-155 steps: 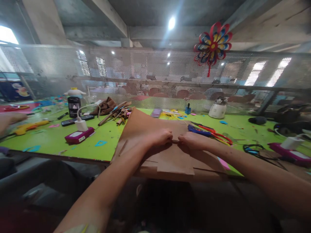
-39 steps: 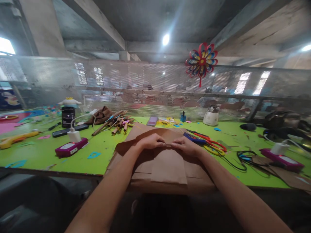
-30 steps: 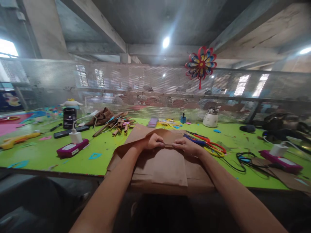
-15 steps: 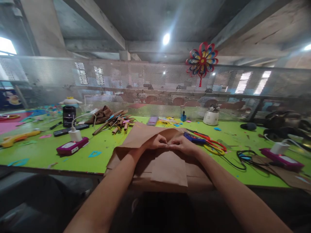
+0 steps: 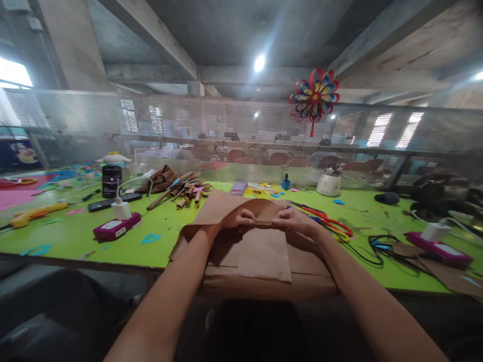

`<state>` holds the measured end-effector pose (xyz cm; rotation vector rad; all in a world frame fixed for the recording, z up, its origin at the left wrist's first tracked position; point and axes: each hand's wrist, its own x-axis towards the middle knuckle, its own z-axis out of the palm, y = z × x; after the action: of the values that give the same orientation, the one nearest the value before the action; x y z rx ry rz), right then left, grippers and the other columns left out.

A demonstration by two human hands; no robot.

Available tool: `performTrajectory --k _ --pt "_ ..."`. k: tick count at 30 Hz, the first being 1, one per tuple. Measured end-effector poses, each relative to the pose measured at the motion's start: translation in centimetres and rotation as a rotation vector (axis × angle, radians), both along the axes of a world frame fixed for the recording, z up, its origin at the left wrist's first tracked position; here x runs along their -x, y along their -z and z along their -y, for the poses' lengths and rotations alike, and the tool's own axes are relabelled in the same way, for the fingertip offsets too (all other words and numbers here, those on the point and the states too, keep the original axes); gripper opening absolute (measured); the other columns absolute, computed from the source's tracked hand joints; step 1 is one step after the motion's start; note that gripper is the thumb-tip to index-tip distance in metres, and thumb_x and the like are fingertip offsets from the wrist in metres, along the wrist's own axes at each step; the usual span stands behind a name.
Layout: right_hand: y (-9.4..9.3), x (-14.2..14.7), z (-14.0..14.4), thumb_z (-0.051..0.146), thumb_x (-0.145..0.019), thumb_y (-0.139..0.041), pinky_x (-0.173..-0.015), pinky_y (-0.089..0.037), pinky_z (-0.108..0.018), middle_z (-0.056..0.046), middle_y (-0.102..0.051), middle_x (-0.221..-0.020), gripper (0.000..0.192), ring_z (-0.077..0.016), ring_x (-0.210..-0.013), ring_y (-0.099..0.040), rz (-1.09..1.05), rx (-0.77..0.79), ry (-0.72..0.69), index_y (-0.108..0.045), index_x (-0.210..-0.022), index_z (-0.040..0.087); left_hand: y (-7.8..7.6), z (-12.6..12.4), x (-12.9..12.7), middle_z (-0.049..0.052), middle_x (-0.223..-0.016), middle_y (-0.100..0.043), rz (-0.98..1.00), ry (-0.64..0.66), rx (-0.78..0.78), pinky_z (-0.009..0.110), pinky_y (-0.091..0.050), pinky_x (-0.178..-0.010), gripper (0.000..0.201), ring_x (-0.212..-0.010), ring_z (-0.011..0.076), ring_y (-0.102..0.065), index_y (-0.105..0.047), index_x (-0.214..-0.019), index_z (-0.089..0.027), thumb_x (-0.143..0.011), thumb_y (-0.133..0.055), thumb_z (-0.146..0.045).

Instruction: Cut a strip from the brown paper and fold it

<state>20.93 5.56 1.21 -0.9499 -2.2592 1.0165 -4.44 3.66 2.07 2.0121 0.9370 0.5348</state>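
Both forearms enter from the bottom edge of the head view and are bare along their whole visible length: no sleeves, cuffs or gloves. The left hand and the right hand are bare too. No watch, bracelet or band shows at either wrist, and no ring can be made out on the fingers, though they are small in the picture and fine detail is not readable. Nails cannot be judged at this size. Below the forearms, at the bottom edge, lies a dark, blurred area; whether it is the person's clothing cannot be told. No markings are visible on either forearm.
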Motion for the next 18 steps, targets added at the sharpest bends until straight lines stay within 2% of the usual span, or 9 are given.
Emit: performTrajectory --k 5,9,14,18 --pt "0.2 -0.3 -0.5 0.055 -0.075 -0.058 -0.047 -0.026 -0.022 0.005 -0.043 -0.049 0.042 -0.0067 -0.045 -0.036 -0.023 0.012 -0.015 -0.052 -0.061 0.016 0.3 -0.5 0.5 -0.001 -0.053 -0.054 0.012 0.054 0.042 0.020 -0.030 -0.045 0.036 -0.046 0.0086 -0.048 -0.063 -0.090 -0.010 -0.079 -0.058 -0.044" --pt "0.3 -0.5 -0.7 0.059 -0.076 -0.056 -0.046 -0.023 -0.021 0.007 -0.039 -0.050 0.046 -0.0059 -0.045 -0.032 -0.017 0.018 -0.031 -0.047 -0.060 0.017 -0.2 -0.5 0.8 -0.001 -0.053 -0.056 -0.046 0.011 0.015 0.020 -0.033 -0.048 0.031 -0.048 0.0101 -0.053 -0.059 -0.079 -0.012 -0.078 -0.060 -0.043" --pt "0.5 -0.4 -0.6 0.059 -0.073 -0.060 -0.047 -0.026 -0.020 0.007 -0.039 -0.052 0.046 -0.0059 -0.047 -0.033 -0.136 0.111 -0.060 -0.047 -0.063 0.016 -0.8 0.1 0.5 -0.004 -0.046 -0.050 -0.014 -0.032 -0.016 0.020 -0.030 -0.046 0.030 -0.042 0.0079 -0.045 -0.055 -0.069 -0.013 -0.077 -0.061 -0.042" --pt "0.4 -0.8 -0.8 0.058 -0.076 -0.059 -0.043 -0.025 -0.020 0.007 -0.041 -0.047 0.045 -0.0054 -0.042 -0.032 -0.248 0.155 -0.003 -0.053 -0.063 0.016 -0.8 0.3 0.5 -0.005 -0.045 -0.045 0.106 -0.045 0.028 0.020 -0.026 -0.042 0.032 -0.039 0.0064 -0.040 -0.055 -0.068 -0.013 -0.074 -0.063 -0.044"
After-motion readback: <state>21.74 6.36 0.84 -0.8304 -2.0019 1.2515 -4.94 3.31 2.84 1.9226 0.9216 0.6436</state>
